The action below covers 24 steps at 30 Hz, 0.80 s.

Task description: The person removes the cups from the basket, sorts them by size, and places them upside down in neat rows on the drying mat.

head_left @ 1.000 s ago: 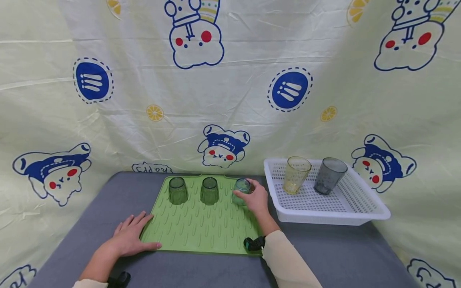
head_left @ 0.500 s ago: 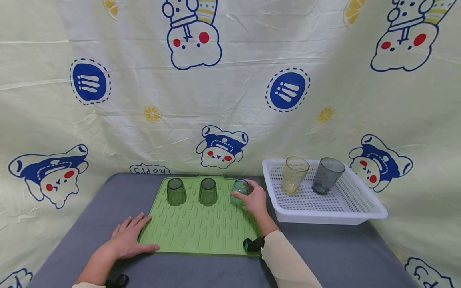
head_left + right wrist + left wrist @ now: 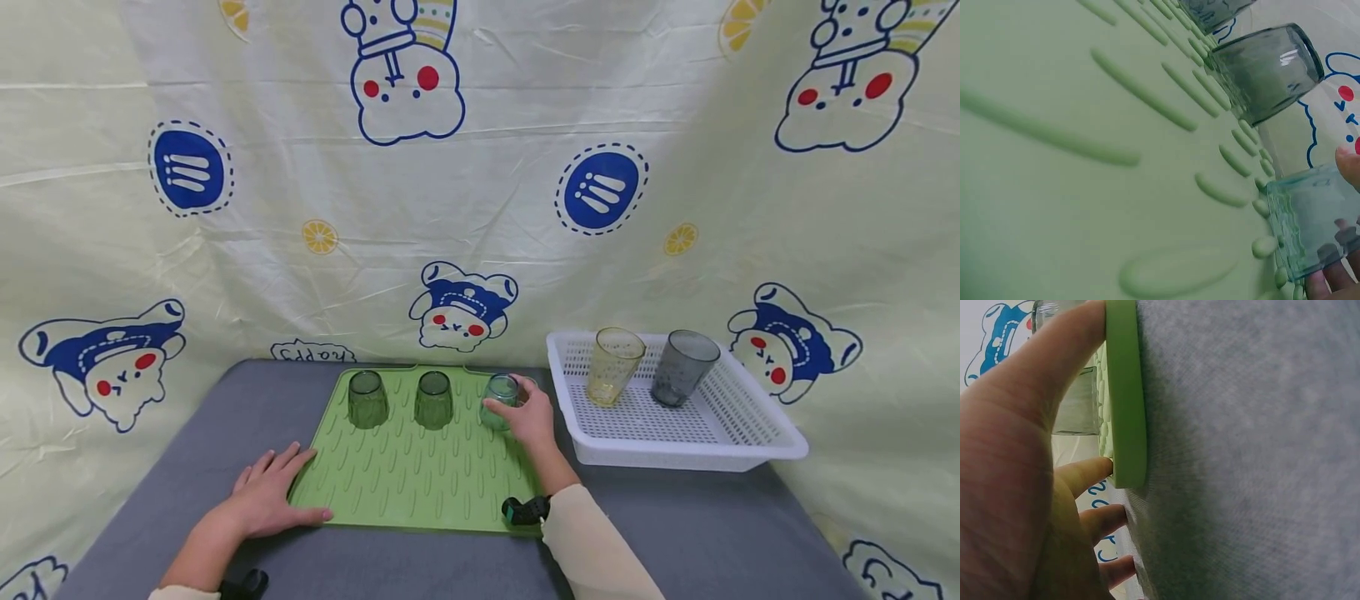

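Note:
A green ribbed drying mat (image 3: 420,492) lies on the grey table. Along its far edge three glasses stand upside down in a row: a dark glass (image 3: 367,400) at left, another dark glass (image 3: 433,400) in the middle, and a light blue-green glass (image 3: 495,407) at right. My right hand (image 3: 534,418) holds the blue-green glass between thumb and fingers; its rim sits at the mat's ridges in the right wrist view. My left hand (image 3: 258,500) rests with spread, straight fingers at the mat's left edge, thumb on the front corner.
To the right of the mat stands a white perforated basket (image 3: 690,454). Inside it a yellow glass (image 3: 615,367) and a grey glass (image 3: 684,367) stand upright, leaning slightly. A patterned curtain (image 3: 495,200) hangs behind the grey table (image 3: 420,567).
Beyond a slight shift of the head view, nothing visibly differs: both hands and the glasses keep their places, and my right hand still holds the blue-green glass.

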### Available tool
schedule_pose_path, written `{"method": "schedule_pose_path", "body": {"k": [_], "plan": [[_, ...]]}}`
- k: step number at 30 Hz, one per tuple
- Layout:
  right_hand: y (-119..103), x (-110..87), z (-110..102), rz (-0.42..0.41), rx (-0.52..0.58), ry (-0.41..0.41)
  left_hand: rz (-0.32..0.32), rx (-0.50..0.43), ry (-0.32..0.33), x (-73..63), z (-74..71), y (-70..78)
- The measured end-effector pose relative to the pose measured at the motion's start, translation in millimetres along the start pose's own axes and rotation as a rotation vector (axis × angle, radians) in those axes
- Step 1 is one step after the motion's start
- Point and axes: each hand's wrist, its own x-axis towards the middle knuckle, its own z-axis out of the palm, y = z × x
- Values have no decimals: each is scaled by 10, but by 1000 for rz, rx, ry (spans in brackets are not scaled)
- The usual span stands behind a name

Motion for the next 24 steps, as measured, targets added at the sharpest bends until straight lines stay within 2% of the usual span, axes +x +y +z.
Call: {"method": "schedule_pose_path", "body": {"k": [7,17,24], "plan": [[4,-10,27,9,40,34,1,14,3,0,-2,6],[-22,-61,-4,33,80,20,1,21,6,0,0,15],[-21,-197,-60,16,133,11,5,12,18,-29,-26,31]]}}
